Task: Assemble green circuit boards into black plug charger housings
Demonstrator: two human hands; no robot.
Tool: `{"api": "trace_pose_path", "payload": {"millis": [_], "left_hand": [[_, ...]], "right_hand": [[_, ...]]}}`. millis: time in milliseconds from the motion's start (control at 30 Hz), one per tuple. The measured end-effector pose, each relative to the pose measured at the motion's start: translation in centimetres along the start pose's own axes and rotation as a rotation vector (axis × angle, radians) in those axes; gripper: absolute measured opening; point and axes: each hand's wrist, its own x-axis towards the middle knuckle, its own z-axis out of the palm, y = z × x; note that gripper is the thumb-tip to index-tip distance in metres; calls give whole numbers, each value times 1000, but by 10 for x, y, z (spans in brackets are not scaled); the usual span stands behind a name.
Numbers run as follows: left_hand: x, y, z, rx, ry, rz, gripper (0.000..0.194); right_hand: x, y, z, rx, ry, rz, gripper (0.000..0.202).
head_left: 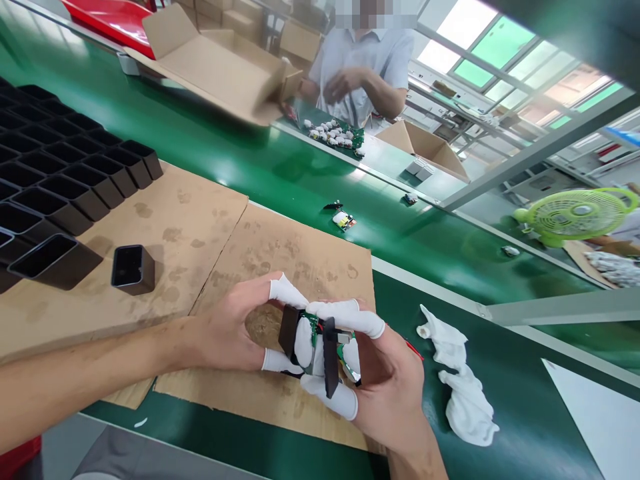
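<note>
My left hand (225, 327), with white finger cots on its thumb and fingertip, is closed around a black plastic case (289, 330). A green circuit board (304, 343) with white filler on it sits partly at the case's mouth; how deep it reaches is hidden. My right hand (395, 373), also in finger cots, grips the board's black end plate (331, 357) from above and below. Another green board piece with white filler (351, 357) shows beyond the plate, next to my right palm. To the left, a single black case (133, 270) stands on the cardboard (200, 233).
Many black cases (65, 180) stand in rows at left. White cloths (463, 393) lie at right. Small boards (344, 220) lie on the green belt (240, 160). Across it, a person (360, 73) works near a cardboard box (220, 73). A green fan (580, 213) stands right.
</note>
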Motion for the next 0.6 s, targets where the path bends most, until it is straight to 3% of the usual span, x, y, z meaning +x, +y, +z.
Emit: {"api": "trace_pose_path", "payload": {"millis": [300,600], "left_hand": [[-1,2,1,2,-5,-14,51],[2,3,1,-43,19,26,51]], "right_hand": [[0,1,1,9,7,4,62],[2,-9,-7,179,143,-47,51]]}}
